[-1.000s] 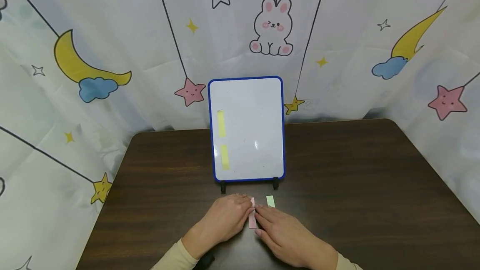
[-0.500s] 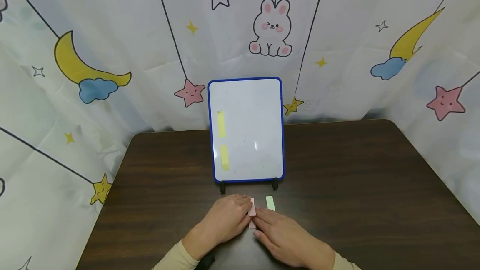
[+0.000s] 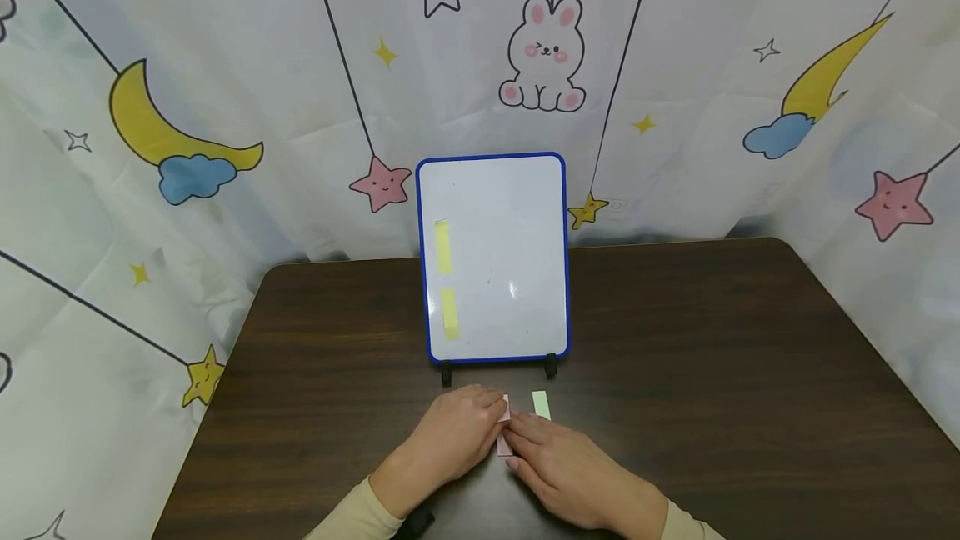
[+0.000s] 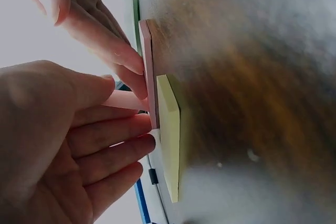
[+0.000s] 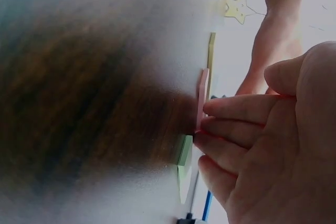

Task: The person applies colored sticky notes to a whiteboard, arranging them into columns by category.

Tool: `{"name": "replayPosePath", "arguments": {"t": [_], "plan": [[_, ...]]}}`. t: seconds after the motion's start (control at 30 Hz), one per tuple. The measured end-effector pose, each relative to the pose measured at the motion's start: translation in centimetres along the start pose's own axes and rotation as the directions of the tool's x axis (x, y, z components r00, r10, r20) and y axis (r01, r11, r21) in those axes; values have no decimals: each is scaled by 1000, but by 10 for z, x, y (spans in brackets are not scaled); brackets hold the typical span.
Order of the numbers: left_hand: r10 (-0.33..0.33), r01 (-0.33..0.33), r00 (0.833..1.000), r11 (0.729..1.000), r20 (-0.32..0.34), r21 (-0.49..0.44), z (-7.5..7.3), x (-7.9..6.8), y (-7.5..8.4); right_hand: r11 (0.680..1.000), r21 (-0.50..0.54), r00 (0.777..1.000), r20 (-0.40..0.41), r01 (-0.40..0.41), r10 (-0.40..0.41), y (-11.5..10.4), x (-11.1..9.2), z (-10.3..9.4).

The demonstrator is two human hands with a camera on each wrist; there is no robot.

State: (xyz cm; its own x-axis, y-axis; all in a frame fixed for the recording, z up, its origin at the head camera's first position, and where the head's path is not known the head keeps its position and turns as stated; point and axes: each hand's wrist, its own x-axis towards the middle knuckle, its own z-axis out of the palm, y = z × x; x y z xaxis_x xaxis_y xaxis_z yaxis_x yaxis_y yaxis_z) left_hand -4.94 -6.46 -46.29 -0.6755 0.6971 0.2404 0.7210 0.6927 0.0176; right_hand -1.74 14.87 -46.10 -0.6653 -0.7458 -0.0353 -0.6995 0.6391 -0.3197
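A pad of narrow pink sticky notes (image 3: 505,446) lies on the table between the two hands. My left hand (image 3: 453,432) pinches a raised pink sheet (image 4: 126,99) between thumb and fingers; in the left wrist view its low edge still meets the pink pad (image 4: 148,51). With fingers nearly straight, my right hand (image 3: 566,465) rests its fingertips on the pad. To the right, a green sticky note pad (image 3: 541,404) is partly covered by the right hand. A yellow pad (image 4: 169,135), under the left hand in the head view, shows in the left wrist view.
Behind the hands a whiteboard (image 3: 495,257) with a blue frame stands on black feet (image 3: 551,367). Two yellow strips (image 3: 443,247) are stuck along its left side. A dark object (image 3: 416,522) lies by the left wrist. A patterned curtain (image 3: 300,90) hangs behind the table (image 3: 712,357).
The pink sheet has come up from the pad, lifted and bent at the left fingers. The left hand has shifted very slightly; the right hand stays nearly in place.
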Motion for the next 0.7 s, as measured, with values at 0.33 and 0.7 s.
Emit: {"name": "replayPosePath", "arguments": {"t": [0.33,0.7], "plan": [[-24,24,1000,999,-11,-38,1,-1,-2,1000,11,1000,23,-10,9,-1,2,1],[-52,40,994,991,-93,-128,-4,2,-8,999,38,999,36,-22,21,-1,2,-2]]}}
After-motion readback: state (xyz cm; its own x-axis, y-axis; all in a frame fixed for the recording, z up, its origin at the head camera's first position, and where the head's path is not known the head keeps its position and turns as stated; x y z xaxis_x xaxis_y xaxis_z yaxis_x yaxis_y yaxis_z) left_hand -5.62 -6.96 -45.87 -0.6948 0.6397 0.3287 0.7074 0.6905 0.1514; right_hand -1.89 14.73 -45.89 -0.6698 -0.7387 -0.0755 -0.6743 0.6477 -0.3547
